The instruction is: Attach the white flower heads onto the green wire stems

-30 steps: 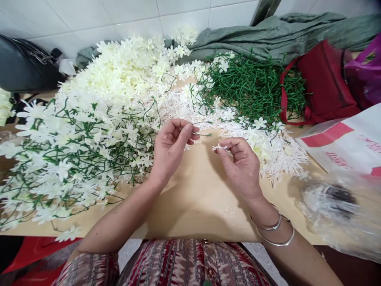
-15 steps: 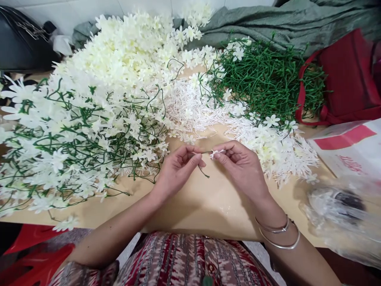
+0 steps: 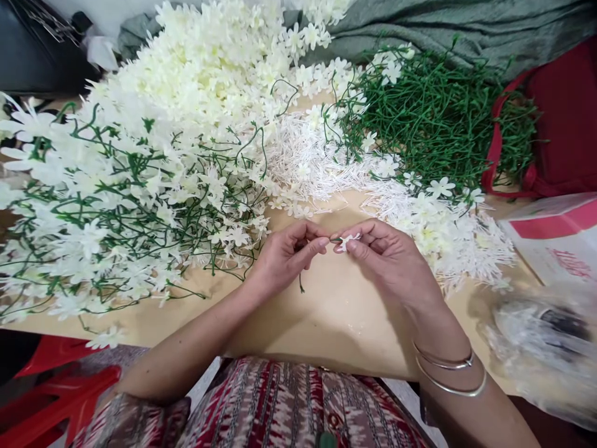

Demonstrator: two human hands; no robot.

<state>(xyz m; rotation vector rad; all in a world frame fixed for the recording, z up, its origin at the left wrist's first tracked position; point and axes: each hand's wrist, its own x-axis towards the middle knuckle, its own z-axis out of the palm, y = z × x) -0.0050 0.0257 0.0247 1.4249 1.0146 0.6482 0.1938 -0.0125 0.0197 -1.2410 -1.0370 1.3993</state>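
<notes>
My left hand pinches a thin green wire stem whose lower end hangs below the fingers. My right hand pinches a small white plastic flower piece. The fingertips of both hands meet over the tan table, with the stem's tip touching the flower piece. A heap of white stamen pieces lies just beyond the hands. To the left sprawls a mass of finished white flowers on green stems. A pile of bare green stems sits at the back right.
A mound of cream flower heads rises at the back. Grey-green cloth and a red bag lie behind the stems. A white and red plastic bag and a clear crumpled bag occupy the right side. A black bag sits far left.
My hands came together: a second ago they were apart, now the stem tip meets the flower piece. The view has dropped slightly toward the table.
</notes>
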